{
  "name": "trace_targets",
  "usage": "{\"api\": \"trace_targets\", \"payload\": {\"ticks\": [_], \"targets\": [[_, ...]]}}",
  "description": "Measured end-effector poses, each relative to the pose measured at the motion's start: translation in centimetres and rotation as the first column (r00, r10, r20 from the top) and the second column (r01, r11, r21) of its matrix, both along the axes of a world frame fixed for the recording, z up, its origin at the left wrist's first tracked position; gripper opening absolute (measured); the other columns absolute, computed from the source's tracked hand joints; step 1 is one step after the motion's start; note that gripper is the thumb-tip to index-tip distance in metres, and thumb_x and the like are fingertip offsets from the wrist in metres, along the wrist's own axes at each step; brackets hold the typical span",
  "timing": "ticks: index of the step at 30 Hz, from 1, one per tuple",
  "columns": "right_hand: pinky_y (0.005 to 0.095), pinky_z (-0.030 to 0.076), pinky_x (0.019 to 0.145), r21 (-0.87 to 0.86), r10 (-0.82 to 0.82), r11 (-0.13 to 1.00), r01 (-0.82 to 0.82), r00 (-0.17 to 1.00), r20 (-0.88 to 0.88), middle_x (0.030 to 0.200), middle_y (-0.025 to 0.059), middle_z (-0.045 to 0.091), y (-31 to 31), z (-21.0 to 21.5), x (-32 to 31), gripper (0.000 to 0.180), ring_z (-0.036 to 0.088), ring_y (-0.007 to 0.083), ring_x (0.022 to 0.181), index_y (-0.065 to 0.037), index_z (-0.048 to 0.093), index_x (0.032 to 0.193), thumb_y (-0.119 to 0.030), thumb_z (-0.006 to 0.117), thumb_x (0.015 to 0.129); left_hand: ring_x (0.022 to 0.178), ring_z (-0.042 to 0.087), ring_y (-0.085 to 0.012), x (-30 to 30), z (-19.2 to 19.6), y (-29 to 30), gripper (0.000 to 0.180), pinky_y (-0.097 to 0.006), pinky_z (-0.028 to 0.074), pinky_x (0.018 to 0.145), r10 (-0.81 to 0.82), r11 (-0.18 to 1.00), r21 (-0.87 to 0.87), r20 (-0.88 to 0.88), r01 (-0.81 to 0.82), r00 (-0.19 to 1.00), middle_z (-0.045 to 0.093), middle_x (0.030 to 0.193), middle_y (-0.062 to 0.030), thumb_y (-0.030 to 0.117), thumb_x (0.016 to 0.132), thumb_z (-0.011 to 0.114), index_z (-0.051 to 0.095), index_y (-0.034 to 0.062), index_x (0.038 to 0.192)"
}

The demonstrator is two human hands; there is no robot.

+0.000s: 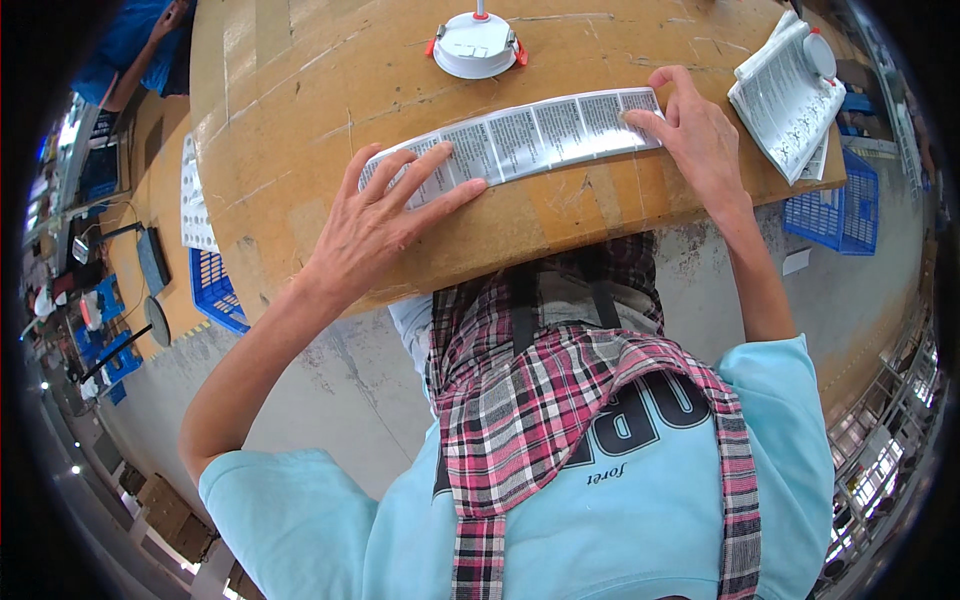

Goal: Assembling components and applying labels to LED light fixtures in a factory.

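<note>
Label strip (540, 138) lies nr bench's (300, 100) near edge, approx. mid-length. L hand (375, 225): fingers spread, resting on strip's L end, not clenched. R hand (702, 140): thumb on R end, index by far R corner; can't tell if pinching. Best: light, even L pressure, strip flat, R fingertips gentle w/o creasing.

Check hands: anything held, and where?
Label strip: left hand lies open on its left part; right hand touches its right end, grip unclear.
</note>
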State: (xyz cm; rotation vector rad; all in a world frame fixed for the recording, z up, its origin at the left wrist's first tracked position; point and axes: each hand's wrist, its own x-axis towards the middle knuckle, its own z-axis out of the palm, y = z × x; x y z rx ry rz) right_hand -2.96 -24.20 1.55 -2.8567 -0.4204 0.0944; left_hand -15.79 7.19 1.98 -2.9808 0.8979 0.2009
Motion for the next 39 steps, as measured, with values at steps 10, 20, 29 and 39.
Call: {"api": "trace_targets", "payload": {"ticks": [10, 20, 29, 39], "targets": [[0.0336, 0.038, 0.096, -0.185, 0.812, 0.563, -0.806, 0.498, 0.304, 0.117, 0.0025, 0.046, 5.2, -0.5, -5.0, 0.044, 0.045, 0.0187, 0.110, -0.011, 0.050, 0.123, -0.010, 0.052, 0.079, 0.119, 0.040, -0.0243, 0.0, 0.2, -0.4, 0.082, -0.042, 0.027, 0.109, -0.010, 1.000, 0.002, 0.029, 0.010, 1.000, 0.033, 0.141, -0.0034, -0.005, 0.074, 0.054, 0.032, 0.0415, 0.138], [0.0352, 0.033, 0.106, -0.224, 0.806, 0.591, -0.775, 0.552, 0.214, 0.135, -0.0043, 0.042, -0.5, -0.2, -3.0, 0.047, 0.042, 0.0163, 0.122, -0.016, 0.048, 0.128, -0.011, 0.050, 0.081, 0.118, 0.041, -0.0245, -0.1, 0.0, -0.6, 0.086, -0.040, 0.034, 0.107, 0.017, 0.999, 0.028, 0.049, -0.018, 0.999, 0.031, 0.143, 0.0004, -0.010, 0.074, 0.052, 0.030, 0.0451, 0.137], [0.0411, 0.030, 0.108, -0.331, 0.678, 0.728, -0.600, 0.700, 0.224, 0.132, 0.0063, 0.046, -7.3, 3.1, -2.1, 0.050, 0.039, 0.0246, 0.125, -0.014, 0.056, 0.120, 0.004, 0.049, 0.075, 0.116, 0.042, -0.0260, 0.2, 0.9, -0.8, 0.085, -0.040, 0.035, 0.104, 0.015, 1.000, 0.004, 0.068, -0.015, 0.998, 0.033, 0.142, -0.0032, -0.010, 0.071, 0.052, 0.034, 0.0405, 0.137], [0.0392, 0.038, 0.098, 0.062, 0.733, 0.540, -0.840, 0.505, 0.457, 0.115, 0.0105, 0.053, 5.9, 1.5, -8.1, 0.034, 0.049, 0.0237, 0.110, -0.001, 0.056, 0.111, -0.012, 0.056, 0.079, 0.116, 0.040, -0.0270, -0.1, 0.5, -0.8, 0.072, -0.040, 0.033, 0.103, -0.003, 1.000, -0.022, 0.047, 0.004, 0.999, 0.033, 0.140, -0.0050, 0.000, 0.075, 0.051, 0.037, 0.0356, 0.137]]}}
